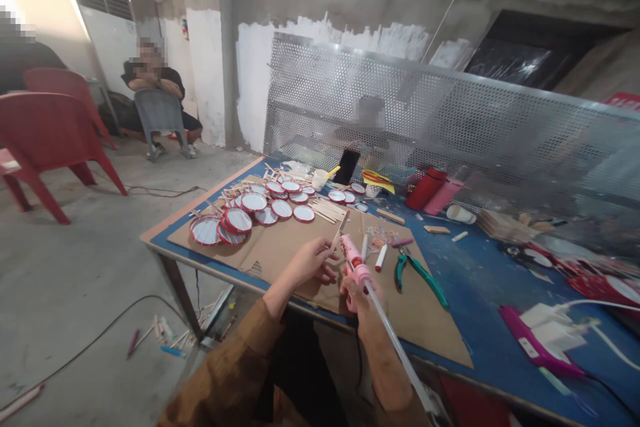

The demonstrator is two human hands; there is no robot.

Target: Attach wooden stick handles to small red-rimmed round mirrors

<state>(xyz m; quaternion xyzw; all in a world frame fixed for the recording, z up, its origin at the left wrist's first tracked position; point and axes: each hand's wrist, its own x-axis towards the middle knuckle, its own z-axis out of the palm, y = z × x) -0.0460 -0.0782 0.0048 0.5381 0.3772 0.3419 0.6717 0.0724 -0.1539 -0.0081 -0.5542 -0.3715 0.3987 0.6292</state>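
My left hand (314, 261) pinches a thin wooden stick (337, 235) near the cardboard sheet's front edge. My right hand (359, 293) is wrapped round a pink glue gun (353, 255), with a long clear glue stick (400, 347) running back from it. The gun's nozzle is close to the wooden stick; whether they touch I cannot tell. Several round, red-rimmed discs (239, 220) lie in a heap at the left of the cardboard (280, 257), and loose flat sticks (327, 209) are behind my hands. Green-handled pliers (423, 273) lie open to the right.
A red bottle (426, 188) and a pink bottle (444, 196) lean near the perforated metal screen (350, 93). A purple power strip (537, 347) with white chargers is on the blue table (470, 327) at right. A person (170, 83) sits at the far left.
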